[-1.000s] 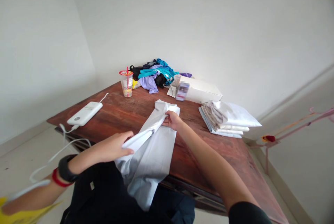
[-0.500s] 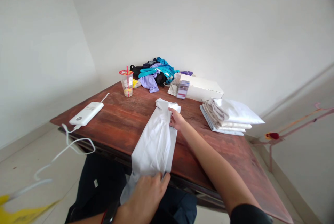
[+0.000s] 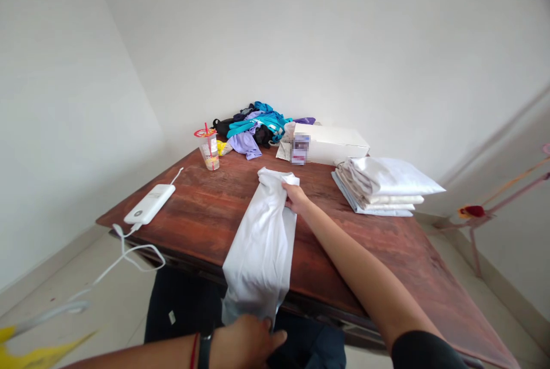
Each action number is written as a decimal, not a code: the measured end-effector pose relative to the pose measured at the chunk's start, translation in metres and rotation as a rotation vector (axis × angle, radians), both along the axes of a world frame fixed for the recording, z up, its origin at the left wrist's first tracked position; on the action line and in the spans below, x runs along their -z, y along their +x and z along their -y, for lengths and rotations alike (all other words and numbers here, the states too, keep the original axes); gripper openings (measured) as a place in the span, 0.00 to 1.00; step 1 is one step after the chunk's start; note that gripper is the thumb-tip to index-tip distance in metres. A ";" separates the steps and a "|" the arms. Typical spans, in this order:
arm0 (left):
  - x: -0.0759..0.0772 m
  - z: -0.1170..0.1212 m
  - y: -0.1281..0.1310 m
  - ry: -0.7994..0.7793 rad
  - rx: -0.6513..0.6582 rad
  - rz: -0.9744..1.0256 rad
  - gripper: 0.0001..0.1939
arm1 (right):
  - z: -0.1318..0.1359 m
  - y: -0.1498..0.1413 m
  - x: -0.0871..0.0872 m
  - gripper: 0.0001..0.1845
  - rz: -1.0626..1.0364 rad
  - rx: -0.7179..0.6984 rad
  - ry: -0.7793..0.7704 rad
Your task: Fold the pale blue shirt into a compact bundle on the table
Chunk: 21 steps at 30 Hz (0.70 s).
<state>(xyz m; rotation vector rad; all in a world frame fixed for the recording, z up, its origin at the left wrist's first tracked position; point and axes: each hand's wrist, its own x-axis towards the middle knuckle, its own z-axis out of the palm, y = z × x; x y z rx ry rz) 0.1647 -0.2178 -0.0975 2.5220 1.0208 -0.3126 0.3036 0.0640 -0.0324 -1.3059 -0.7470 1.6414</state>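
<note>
- White garment (image 3: 262,237): lies lengthwise on the wooden tabletop (image 3: 201,208), folded into a long narrow strip; its near end hangs over the tabletop's near edge, its far end points toward the white box.
- Right hand (image 3: 295,197): rests on the far end of the white garment, fingers (image 3: 287,187) curled onto the cloth and pinching its right edge.
- Left hand (image 3: 249,341): below the tabletop's near edge, at the hanging end of the white garment; the fingers are closed around the lower hem. A dark band and a red band sit on this wrist.
- Stack of folded white cloths (image 3: 384,191): on the tabletop, right of the white garment and well apart from it.
- White box (image 3: 329,144): beyond the white garment, just behind the stack.
- Heap of coloured clothes (image 3: 255,125): at the tabletop's far corner, left of the white box.
- Plastic cup with red straw (image 3: 209,150): just left of the heap.
- White power bank (image 3: 150,204): left of the white garment, near the tabletop's left edge, its cable (image 3: 129,251) trailing off over the edge.
</note>
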 end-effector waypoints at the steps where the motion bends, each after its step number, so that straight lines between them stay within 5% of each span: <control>1: -0.013 -0.001 -0.002 -0.067 0.054 0.020 0.33 | -0.001 0.001 -0.001 0.04 -0.026 -0.007 -0.005; 5: -0.092 -0.031 -0.013 -0.510 0.167 0.331 0.23 | -0.004 0.006 -0.003 0.07 -0.120 -0.059 -0.001; 7: -0.127 -0.065 -0.022 -0.525 -0.026 0.514 0.20 | -0.004 0.007 -0.002 0.09 -0.152 -0.095 0.009; 9: -0.145 -0.112 -0.034 -0.323 -0.263 0.634 0.21 | -0.003 0.007 -0.001 0.11 -0.174 -0.134 0.020; 12: -0.140 -0.193 -0.050 0.031 -0.630 0.633 0.28 | 0.001 0.005 -0.002 0.16 -0.190 -0.196 0.029; 14: -0.129 -0.241 -0.057 -0.075 -0.830 0.618 0.37 | 0.003 0.004 -0.004 0.18 -0.200 -0.250 0.028; 17: -0.119 -0.291 -0.062 -0.210 -0.823 0.593 0.41 | 0.008 0.003 -0.007 0.14 -0.226 -0.339 0.031; 21: -0.117 -0.324 -0.071 -0.357 -0.675 0.551 0.37 | 0.011 0.001 -0.005 0.13 -0.277 -0.369 0.055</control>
